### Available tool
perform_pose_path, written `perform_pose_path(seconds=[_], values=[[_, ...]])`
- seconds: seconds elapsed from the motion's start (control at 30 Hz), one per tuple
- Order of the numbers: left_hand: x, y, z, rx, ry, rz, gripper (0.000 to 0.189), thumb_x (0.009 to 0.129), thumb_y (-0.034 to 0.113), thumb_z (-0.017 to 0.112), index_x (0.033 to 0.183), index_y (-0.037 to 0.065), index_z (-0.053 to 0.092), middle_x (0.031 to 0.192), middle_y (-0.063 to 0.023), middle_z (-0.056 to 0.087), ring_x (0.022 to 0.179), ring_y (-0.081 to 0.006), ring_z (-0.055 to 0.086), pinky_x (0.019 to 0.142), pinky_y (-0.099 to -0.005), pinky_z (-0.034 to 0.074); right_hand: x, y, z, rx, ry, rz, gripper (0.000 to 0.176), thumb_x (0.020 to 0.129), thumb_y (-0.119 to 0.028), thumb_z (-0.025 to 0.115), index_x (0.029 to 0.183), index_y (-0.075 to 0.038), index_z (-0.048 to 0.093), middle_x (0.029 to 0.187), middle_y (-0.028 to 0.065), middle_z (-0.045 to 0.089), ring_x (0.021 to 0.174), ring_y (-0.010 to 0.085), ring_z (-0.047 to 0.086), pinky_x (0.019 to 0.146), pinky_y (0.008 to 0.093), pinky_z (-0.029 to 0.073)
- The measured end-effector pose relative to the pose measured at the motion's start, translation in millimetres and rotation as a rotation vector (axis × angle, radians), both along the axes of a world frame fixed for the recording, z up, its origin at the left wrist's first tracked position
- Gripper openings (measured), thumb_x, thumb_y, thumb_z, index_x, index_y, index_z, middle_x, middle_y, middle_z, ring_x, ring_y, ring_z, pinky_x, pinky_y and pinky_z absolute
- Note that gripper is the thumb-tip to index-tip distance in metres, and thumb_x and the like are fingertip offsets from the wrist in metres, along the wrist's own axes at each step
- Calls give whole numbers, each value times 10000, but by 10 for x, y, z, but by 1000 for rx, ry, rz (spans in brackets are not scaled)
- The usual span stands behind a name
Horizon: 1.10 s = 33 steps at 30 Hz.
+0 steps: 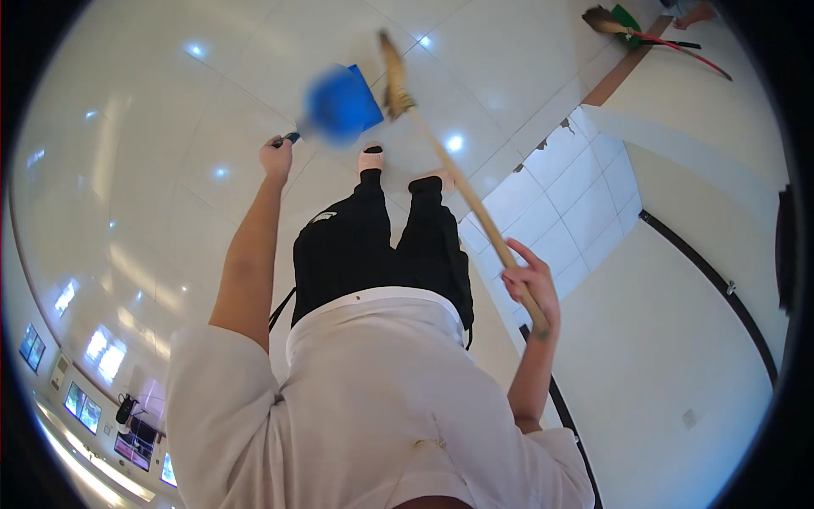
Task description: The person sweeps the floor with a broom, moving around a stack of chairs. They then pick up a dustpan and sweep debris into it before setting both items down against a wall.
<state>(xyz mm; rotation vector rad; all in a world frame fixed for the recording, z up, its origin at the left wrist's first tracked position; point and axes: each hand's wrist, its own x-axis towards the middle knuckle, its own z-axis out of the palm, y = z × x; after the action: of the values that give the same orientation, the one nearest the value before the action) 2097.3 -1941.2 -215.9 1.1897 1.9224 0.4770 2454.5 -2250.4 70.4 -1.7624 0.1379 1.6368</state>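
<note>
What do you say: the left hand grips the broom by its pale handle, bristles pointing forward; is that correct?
Wrong hand: the head view shows the right hand gripping the broom by its pale handle. The bristles do point forward.

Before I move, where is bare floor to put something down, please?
The floor looks bare left of the left hand, and between the broom head and the brown strip at upper right. It is crowded just ahead of the feet, where blue dustpan and broom head nearly meet, and by that strip, with a green dustpan.
</note>
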Motion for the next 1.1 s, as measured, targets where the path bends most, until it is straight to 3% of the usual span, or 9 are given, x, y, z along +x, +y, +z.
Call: perform_pose_path(seconds=[0.03,0.13,0.3,0.4,0.63,0.8,0.87,1.03,1.1], values=[[-79,0,118,-4,-109,-36,359,688,94,566,1006,-67,529,668,-87,569,502,-122,520,456,-217,426,-10,-96,137,-22,-12,-75,532,666,33,508,1184,27,391,557,69,484,383,87,400,355,205,309],[-423,19,311,-10,-87,-127,374,690,99,570,1022,-66,526,688,-84,571,531,-118,525,481,-216,437,-99,-352,192,-104,-145,-198,543,662,46,495,1193,16,382,553,74,483,380,98,407,352,210,308],[-587,199,347,22,63,-313,318,675,160,597,957,14,597,671,-112,606,587,-171,582,558,-276,453,-283,-514,-556,-184,-273,-270,545,658,45,501,1188,-16,392,555,81,486,378,119,419,343,224,314],[-415,288,302,82,203,-427,323,668,175,597,948,14,598,669,-132,602,608,-201,588,579,-292,456,-546,-447,-975,-193,-173,-405,540,650,38,528,1170,-49,410,560,95,497,393,144,451,336,252,336],[-101,467,398,65,303,-471,332,668,180,578,959,20,592,730,-168,608,674,-272,600,627,-340,467,-1464,129,-1265,-95,162,-297,587,688,34,511,1230,-72,312,583,95,469,397,133,420,351,248,328],[-88,620,297,84,288,-459,347,659,176,578,972,27,590,746,-165,610,696,-274,599,656,-335,467,-1182,254,-892,15,432,-353,563,715,21,481,1243,-60,303,602,93,465,401,102,397,346,217,308],[-211,634,222,79,297,-446,350,656,175,580,973,27,591,745,-165,610,701,-274,599,662,-331,466,-1012,233,-462,-14,300,-256,553,705,30,476,1233,-18,319,602,97,474,384,88,386,334,195,290],[-667,568,15,-28,152,-371,376,672,139,595,1027,15,568,687,-62,579,582,-117,542,541,-239,452,-529,-36,201,-44,62,-51,552,673,32,486,1210,20,356,587,100,488,351,82,382,328,193,296],[-846,343,56,-28,77,-262,369,665,134,592,1011,10,574,698,-83,589,593,-137,556,559,-255,457,-422,-128,327,-137,-135,-5,563,664,38,488,1211,32,352,578,95,488,364,85,395,330,194,297]])
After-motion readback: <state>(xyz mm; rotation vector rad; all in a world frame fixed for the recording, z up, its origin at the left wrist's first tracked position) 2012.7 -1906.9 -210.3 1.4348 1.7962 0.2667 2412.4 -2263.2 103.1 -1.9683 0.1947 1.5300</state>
